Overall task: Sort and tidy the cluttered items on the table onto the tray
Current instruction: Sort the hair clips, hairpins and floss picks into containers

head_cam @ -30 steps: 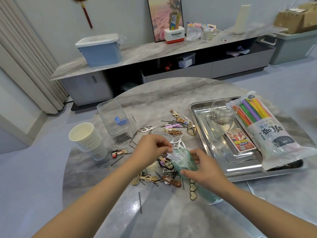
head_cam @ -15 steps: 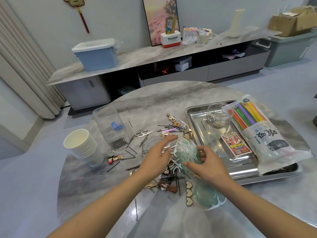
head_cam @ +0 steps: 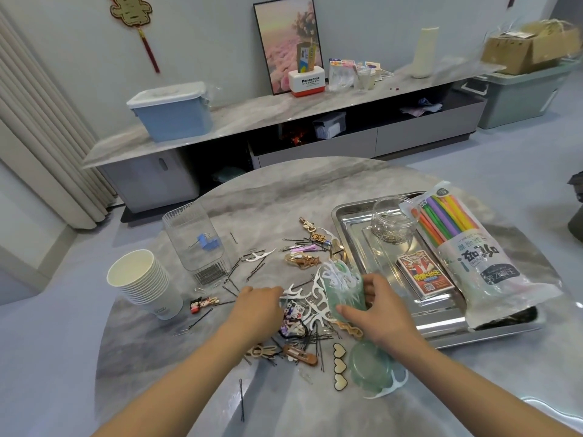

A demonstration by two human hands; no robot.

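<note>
A long low sideboard (head_cam: 284, 111) with a marbled top runs along the grey wall. On it stand a blue lidded storage box (head_cam: 173, 111), a white and red Panasonic box (head_cam: 306, 81), a framed picture of pink flowers (head_cam: 287, 42) leaning on the wall, and a white cylinder (head_cam: 424, 52). A red and gold knot ornament (head_cam: 135, 20) hangs above. Pale curtains (head_cam: 38, 121) hang at left. At far right a cardboard box (head_cam: 527, 47) sits on a grey-green bin (head_cam: 520, 96).

"Panasonic" on the white-and-red box (head_cam: 307, 81)
</note>
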